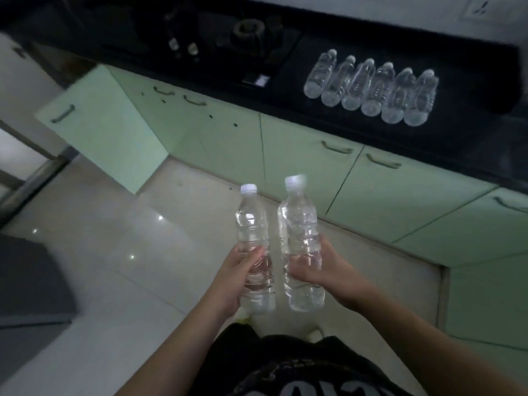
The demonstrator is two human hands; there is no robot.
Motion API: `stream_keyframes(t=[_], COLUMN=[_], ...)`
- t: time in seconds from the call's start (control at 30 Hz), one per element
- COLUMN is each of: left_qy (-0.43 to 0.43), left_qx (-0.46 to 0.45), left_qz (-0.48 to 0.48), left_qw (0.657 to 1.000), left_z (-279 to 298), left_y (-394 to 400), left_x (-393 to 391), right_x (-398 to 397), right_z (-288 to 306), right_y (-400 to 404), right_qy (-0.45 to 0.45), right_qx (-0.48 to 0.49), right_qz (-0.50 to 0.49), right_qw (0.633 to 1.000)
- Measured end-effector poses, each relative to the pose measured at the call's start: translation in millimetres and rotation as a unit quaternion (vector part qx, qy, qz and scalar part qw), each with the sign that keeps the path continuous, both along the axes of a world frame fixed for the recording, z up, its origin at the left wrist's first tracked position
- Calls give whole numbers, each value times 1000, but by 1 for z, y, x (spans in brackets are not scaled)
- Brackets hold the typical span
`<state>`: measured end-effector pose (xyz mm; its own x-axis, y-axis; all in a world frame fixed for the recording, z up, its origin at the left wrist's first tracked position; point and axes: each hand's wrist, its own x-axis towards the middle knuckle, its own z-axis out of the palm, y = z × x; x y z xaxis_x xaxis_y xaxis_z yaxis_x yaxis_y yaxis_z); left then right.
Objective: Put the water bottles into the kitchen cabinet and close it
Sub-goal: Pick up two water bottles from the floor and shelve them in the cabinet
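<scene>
I hold two clear water bottles with white caps upright above the floor. My left hand (237, 277) grips the lower half of the left bottle (253, 224). My right hand (320, 270) grips the right bottle (300, 221) around its middle. Several more clear bottles (371, 87) lie side by side in a row on the black countertop (471, 81) at the upper right. A light green cabinet door (108, 130) stands swung open at the left; the inside of that cabinet is hidden behind it.
Shut green cabinet doors (308, 172) with curved handles run under the counter. A black stove (228, 32) sits on the counter at the back. A wall socket (483, 7) is at the top right. A dark grey block (31, 281) stands at the left on the pale tiled floor (128, 252).
</scene>
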<state>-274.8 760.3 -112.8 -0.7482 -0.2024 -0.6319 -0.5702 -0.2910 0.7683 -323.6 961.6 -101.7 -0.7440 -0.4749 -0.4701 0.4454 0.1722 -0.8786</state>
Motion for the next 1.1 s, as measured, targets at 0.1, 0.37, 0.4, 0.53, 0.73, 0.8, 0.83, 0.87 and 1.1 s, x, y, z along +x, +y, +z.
stream_keyframes(t=[0.1, 0.37, 0.4, 0.53, 0.73, 0.8, 0.83, 0.87, 1.1], left_qy=[-7, 27, 38, 92, 112, 112, 116, 119, 121], left_qx=[38, 8, 11, -26, -91, -106, -113, -118, -120], left_qz=[65, 91, 96, 91, 177, 200, 208, 213, 247], left_qw=[997, 995, 995, 991, 974, 968, 965, 962, 954], left_z=[11, 14, 16, 31, 47, 44, 43, 42, 35], left_y=[-22, -124, -141, -208, -286, -309, -319, -329, -389], left_x=[10, 56, 64, 92, 118, 125, 127, 128, 132], right_x=[-5, 0, 4, 18, 39, 42, 42, 42, 37], right_z=[12, 26, 29, 37, 39, 42, 43, 46, 50], right_y=[-26, -151, -171, -254, -352, -374, -384, -395, -471], right_qy=[10, 67, 76, 116, 169, 165, 163, 164, 166], right_qx=[5, 50, 54, 72, 93, 89, 85, 80, 57], right_qz=[42, 94, 103, 124, 136, 147, 154, 162, 213], right_qw=[999, 992, 990, 983, 972, 971, 971, 970, 961])
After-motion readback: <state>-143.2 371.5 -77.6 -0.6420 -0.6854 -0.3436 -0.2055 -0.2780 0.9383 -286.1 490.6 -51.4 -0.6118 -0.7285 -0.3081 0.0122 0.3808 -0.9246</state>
